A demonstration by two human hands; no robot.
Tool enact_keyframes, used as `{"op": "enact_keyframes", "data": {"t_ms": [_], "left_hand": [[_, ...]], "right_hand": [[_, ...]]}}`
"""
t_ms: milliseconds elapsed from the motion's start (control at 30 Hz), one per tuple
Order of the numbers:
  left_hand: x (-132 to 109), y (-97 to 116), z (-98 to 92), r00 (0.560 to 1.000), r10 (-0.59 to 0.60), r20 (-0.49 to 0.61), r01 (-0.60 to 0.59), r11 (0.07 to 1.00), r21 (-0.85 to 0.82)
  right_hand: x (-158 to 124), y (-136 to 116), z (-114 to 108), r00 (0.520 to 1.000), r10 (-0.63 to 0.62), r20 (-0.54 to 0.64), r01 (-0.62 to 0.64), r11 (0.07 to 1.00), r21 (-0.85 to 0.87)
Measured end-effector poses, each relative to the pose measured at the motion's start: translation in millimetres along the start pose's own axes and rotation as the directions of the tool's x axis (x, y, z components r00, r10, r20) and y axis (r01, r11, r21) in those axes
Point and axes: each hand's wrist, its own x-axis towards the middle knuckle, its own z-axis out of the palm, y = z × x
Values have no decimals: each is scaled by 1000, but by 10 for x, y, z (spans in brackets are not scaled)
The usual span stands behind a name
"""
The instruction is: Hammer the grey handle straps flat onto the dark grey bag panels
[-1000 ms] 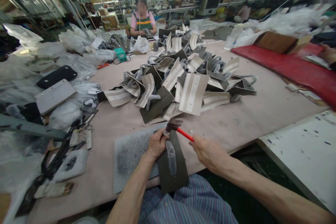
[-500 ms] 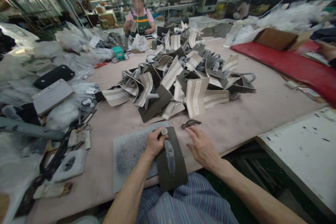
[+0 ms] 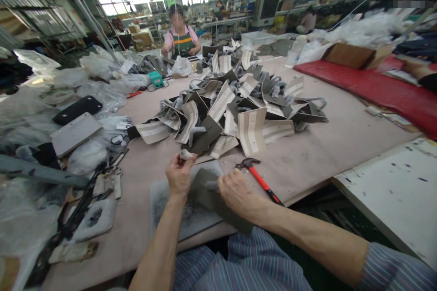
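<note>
My left hand (image 3: 179, 174) is closed around a small metal punch whose pale tip sticks out above my fist. My right hand (image 3: 235, 193) grips the upper edge of a dark grey leather piece (image 3: 205, 191) and lifts it off the scarred grey cutting pad (image 3: 160, 204). A red-handled hammer (image 3: 259, 179) lies on the pink table (image 3: 341, 141) just right of my right hand. A big heap of grey and cream leather pieces (image 3: 235, 109) sits beyond my hands.
Plastic bags, flat grey panels and tools crowd the left side (image 3: 68, 145). A red mat (image 3: 375, 91) and a cardboard box (image 3: 355, 54) lie at the right. A white board (image 3: 399, 195) stands at the near right. A person in a green apron (image 3: 180, 36) works at the far end.
My right hand laid the hammer on the table, then took hold of the dark piece. My left hand rose off the pad with the punch.
</note>
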Motion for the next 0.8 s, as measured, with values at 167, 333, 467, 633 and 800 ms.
{"op": "enact_keyframes", "data": {"t_ms": [167,333,467,633,800], "left_hand": [[-38,378,-38,987,118,105,-126,990,69],[-306,-230,73,962,-91,259,73,994,76],[-395,-650,133,929,-203,310,190,979,71],[-384,-790,121,932,-195,306,170,980,106],[-390,-813,101,948,-184,262,156,980,123]], "right_hand": [[6,15,1,921,382,72,-388,886,253],[-47,-186,342,884,463,61,-445,795,413],[-82,-256,476,891,447,78,-420,747,515],[-188,-22,553,890,455,-16,-321,654,685],[-474,448,759,775,629,-70,-553,727,407]]}}
